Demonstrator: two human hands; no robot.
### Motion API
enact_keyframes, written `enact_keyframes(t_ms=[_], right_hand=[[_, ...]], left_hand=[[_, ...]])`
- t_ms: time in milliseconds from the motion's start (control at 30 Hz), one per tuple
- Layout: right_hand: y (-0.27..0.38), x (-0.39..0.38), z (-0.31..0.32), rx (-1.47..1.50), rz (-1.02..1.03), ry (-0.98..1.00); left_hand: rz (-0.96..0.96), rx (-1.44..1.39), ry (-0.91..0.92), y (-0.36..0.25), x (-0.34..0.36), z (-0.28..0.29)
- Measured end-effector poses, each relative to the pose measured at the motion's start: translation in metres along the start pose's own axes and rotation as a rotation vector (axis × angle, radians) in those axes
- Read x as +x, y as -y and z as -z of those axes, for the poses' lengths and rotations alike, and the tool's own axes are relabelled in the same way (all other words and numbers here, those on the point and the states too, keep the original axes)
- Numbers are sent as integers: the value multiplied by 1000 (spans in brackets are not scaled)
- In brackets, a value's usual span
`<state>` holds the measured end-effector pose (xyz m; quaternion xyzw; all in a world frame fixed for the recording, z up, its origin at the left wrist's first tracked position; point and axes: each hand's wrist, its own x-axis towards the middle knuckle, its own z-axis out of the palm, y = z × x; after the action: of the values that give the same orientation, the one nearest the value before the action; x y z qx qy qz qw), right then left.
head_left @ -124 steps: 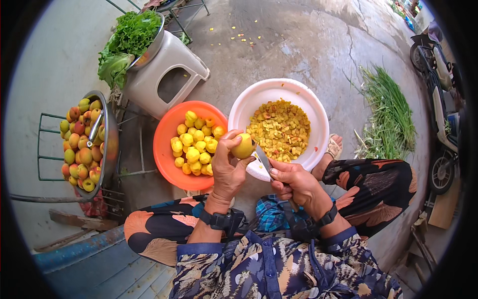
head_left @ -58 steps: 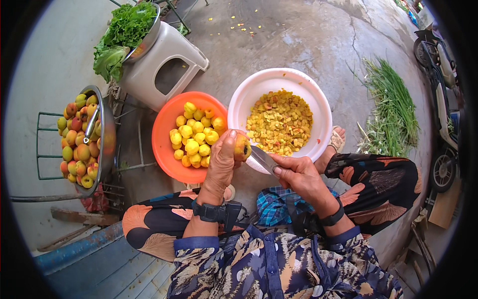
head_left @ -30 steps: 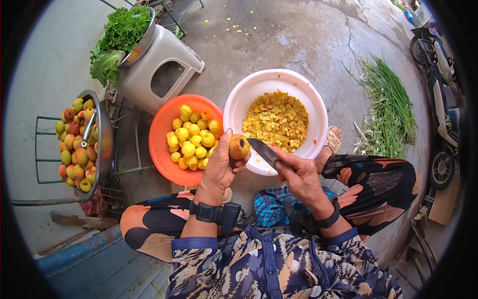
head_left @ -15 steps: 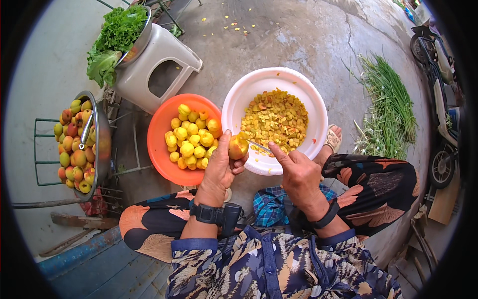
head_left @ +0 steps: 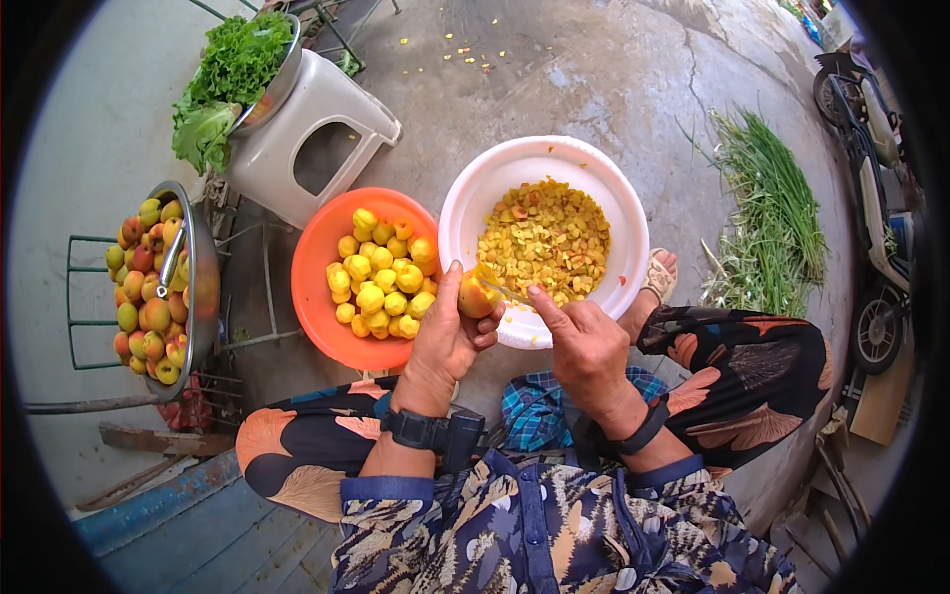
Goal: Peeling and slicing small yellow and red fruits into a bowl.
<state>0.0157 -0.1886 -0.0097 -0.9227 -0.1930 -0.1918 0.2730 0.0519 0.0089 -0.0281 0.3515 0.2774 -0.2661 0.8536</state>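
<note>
A partly peeled yellow-red fruit (head_left: pixel 479 296), like a peach or apricot, is gripped in my left hand (head_left: pixel 442 333) between thumb and fingers. My right hand (head_left: pixel 592 358) is closed round a small knife (head_left: pixel 516 295), index finger stretched along it; its handle is hidden in the palm. The blade's tip meets the fruit's upper right side. Beyond my hands, a white basin (head_left: pixel 629 213) holds a heap of yellow-orange peelings (head_left: pixel 544 238). To its left, an orange basin (head_left: pixel 308 287) contains several peeled yellow fruits (head_left: pixel 376 272).
Unpeeled fruits (head_left: pixel 148 287) fill a metal bowl (head_left: pixel 205 297) on a rack at far left. Leafy lettuce (head_left: pixel 233 74) sits in another metal bowl on a white stool (head_left: pixel 287 148). Green onions (head_left: pixel 772 213) lie on the floor at right, near a parked two-wheeler (head_left: pixel 876 198).
The knife blade has shifted slightly against the fruit, and my right hand has moved a little left. My left hand keeps hold of the fruit in nearly the same place.
</note>
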Motion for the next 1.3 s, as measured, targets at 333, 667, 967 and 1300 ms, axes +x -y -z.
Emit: enact_keyframes(t_ms=[333,667,967,1300], right_hand=[[0,-3,-9,54,79,-66],[0,1,-6,109,124,-112],[-33,3,4,-27,-218,-74],[-5,11,8,176,19,-179]], left_hand=[[107,-173,144,35,-2,-4],[97,-221,166,37,-7,-9],[-13,-27,246,23,-18,-23],[-189,-57,371,39,-5,-1]])
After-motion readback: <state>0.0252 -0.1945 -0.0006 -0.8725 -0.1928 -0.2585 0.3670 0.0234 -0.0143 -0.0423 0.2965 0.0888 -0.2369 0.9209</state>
